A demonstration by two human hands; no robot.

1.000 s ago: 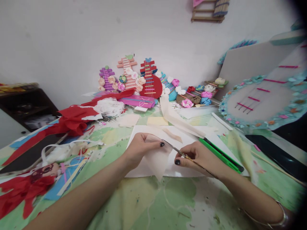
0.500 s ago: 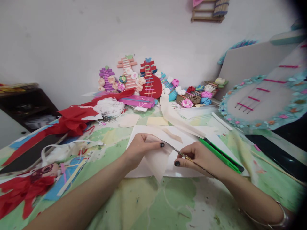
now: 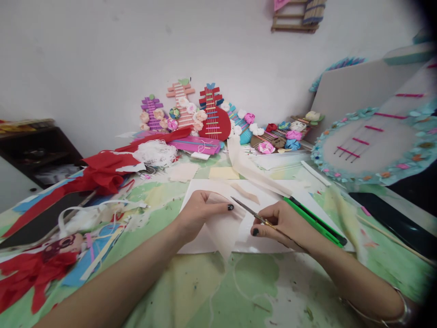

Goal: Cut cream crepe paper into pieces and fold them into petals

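Observation:
Between thumb and fingers, my left hand (image 3: 201, 210) pinches a pale cream piece of crepe paper (image 3: 223, 232), whose pointed corner hangs down. My right hand (image 3: 280, 225) grips slim scissors (image 3: 251, 210), their blades pointing left close to the paper's right edge. Under both hands lies a white sheet (image 3: 262, 243). A small curved beige scrap (image 3: 246, 193) rests on it beyond the blades. A green utility knife (image 3: 314, 221) lies just right of my right hand, by the end of a long cream paper strip (image 3: 251, 171).
Lute-shaped crafts with paper flowers (image 3: 213, 114) lean on the back wall. Red crepe paper (image 3: 102, 171), white thread (image 3: 157, 152) and a doll figure (image 3: 63, 246) cover the left side. At right are a black phone-like object (image 3: 396, 223) and a large flower-edged lute (image 3: 372, 141).
The scissors have drawn slightly right, away from the paper, and my right hand has shifted a little with them. My left hand keeps its pinch nearly still.

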